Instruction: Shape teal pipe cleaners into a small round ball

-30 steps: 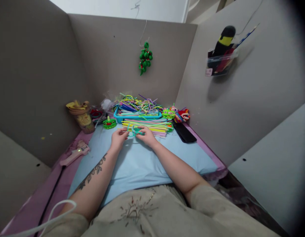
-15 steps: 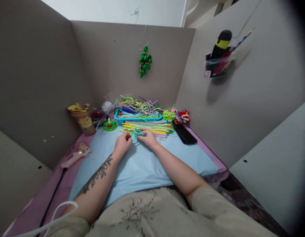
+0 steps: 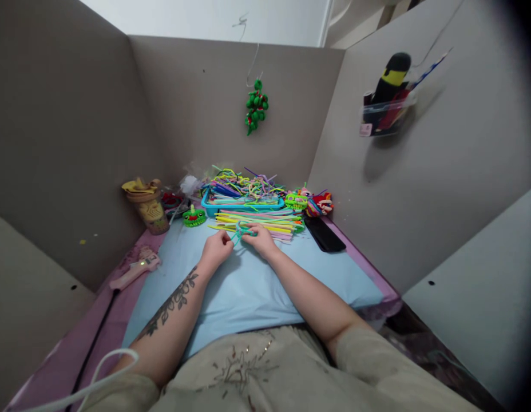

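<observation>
Between my hands is a teal pipe cleaner [image 3: 238,233], bent into loops, above the light blue cloth [image 3: 248,286]. My left hand [image 3: 218,247] is closed in a pinch at its left end. My right hand [image 3: 260,239] grips the looped part, thumb and fingers bent around it. Just beyond lies a row of straight pipe cleaners [image 3: 265,220] in yellow, pink and green. Behind them a blue tray [image 3: 243,208] holds a tangle of many coloured pipe cleaners. Exactly how the teal loops cross is too small to make out.
A pink glue gun [image 3: 135,271] rests at left, near a tumbler [image 3: 149,210]. Green pipe-cleaner figures [image 3: 194,217] flank the tray. A black phone-like slab [image 3: 324,233] lies at right. Grey panels enclose the table; a green ornament [image 3: 257,107] and a plastic holder [image 3: 388,111] hang there.
The whole view has shifted slightly. The teal loops sit closer to my right hand's fingers, and my left hand is still pinching the end.
</observation>
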Tool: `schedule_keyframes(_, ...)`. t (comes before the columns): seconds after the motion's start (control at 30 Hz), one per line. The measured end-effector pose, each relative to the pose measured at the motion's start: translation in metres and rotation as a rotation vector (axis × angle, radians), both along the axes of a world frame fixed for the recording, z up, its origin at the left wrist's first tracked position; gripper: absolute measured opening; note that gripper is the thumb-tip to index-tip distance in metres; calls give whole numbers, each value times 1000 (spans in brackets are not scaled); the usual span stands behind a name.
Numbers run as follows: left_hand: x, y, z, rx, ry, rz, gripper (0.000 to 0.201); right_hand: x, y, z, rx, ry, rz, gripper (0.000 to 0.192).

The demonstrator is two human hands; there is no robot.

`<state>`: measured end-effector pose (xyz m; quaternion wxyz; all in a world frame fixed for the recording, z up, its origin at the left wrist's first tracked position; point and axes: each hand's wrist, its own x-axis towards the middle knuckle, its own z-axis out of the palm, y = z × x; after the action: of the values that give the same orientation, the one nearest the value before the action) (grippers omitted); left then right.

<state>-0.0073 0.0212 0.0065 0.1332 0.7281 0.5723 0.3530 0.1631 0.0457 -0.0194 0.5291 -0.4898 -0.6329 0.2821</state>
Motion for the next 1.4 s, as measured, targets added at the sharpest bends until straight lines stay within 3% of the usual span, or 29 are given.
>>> schedule_keyframes(0.3, -9, 16, -8, 72, -68, -123, 22, 0, 0, 0, -11, 18, 96, 15)
schedule_keyframes(0.67, -3, 28, -18, -21, -250, -89, 17, -5, -6, 0, 64, -54, 155, 22)
schedule_keyframes(0.83, 2, 16, -13, 78, -339, -27, 13, -5, -5, 1, 78, -31, 175, 20)
schedule_keyframes(1.07, 12, -6, -1, 244, 2, 67, 11, -8, -2, -5, 123, -29, 182, 18)
schedule_keyframes(1.13, 12, -6, -1, 227, -59, 31, 13, -9, -2, -6, 128, -40, 176, 16)
schedule_keyframes(1.27, 8, 3, -3, 201, -361, 25, 19, -7, 0, -6, 120, -19, 63, 17)
schedule_keyframes(1.4, 4, 9, -7, 106, -430, -12, 29, -4, 1, -4, 143, 14, -7, 23)
